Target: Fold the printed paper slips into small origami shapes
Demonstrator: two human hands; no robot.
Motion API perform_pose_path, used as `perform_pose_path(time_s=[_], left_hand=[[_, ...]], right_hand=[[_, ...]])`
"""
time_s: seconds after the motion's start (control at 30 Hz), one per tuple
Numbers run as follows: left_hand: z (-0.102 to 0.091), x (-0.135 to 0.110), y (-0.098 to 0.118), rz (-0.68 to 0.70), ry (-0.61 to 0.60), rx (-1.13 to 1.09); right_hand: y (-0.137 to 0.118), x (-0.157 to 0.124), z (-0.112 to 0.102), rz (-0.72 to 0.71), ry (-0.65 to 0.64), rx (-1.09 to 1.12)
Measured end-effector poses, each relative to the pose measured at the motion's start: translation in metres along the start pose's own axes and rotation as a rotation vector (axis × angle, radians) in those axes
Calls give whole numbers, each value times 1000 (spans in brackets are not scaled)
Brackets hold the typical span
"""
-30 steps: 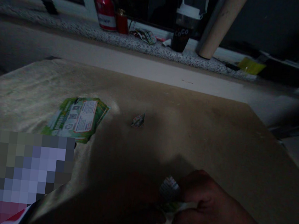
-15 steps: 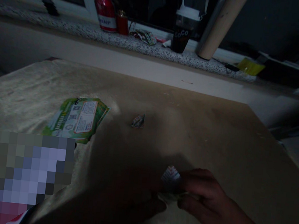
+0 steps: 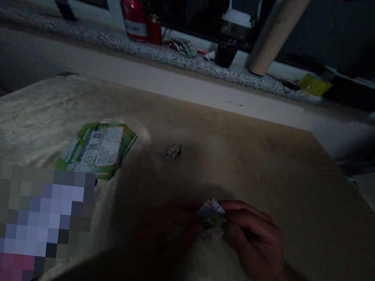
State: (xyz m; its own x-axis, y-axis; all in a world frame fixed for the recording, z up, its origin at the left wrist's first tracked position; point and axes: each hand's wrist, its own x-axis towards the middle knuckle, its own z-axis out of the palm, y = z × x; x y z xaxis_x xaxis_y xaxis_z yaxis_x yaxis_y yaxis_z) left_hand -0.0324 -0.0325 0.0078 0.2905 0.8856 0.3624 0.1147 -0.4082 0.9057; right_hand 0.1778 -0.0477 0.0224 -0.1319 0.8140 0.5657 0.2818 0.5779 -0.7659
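One folded printed paper (image 3: 212, 210), pinched
Left hand (image 3: 173, 226) and right hand (image 3: 256, 237) grasp it between their fingertips, corner pointing away.

Creased paper piece (image 3: 212, 223); speckled stone-like sill (image 3: 195, 67); apparently matt tabletop (image 3: 239, 159).

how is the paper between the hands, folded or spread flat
Folded: the paper, held between the left hand and right hand, shows angled panels and a pointed top.

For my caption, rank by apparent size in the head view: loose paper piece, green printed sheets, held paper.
1. Green printed sheets
2. Held paper, partly hidden
3. Loose paper piece
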Motion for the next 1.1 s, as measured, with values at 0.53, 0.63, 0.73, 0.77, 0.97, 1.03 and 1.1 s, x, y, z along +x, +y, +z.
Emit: perform_pose_path(time_s=[0.53,0.63,0.73,0.77,0.97,1.03,1.1], left_hand=[[10,-4,-5,-333,113,-217],[11,-3,-6,-306,98,-238],[11,-1,-3,-315,98,-216],[10,0,-1,-328,93,-212],[10,-2,-6,-320,65,-238],[12,-4,-13,-303,57,-241],[14,-6,-17,-339,52,-232]], right_hand=[[-1,-2,13,126,166,147],[-1,-2,14,131,168,158],[0,-2,13,127,156,163],[0,-2,13,127,153,163],[0,-2,12,127,156,163],[1,-2,12,131,136,165],[1,-2,13,131,111,165]])
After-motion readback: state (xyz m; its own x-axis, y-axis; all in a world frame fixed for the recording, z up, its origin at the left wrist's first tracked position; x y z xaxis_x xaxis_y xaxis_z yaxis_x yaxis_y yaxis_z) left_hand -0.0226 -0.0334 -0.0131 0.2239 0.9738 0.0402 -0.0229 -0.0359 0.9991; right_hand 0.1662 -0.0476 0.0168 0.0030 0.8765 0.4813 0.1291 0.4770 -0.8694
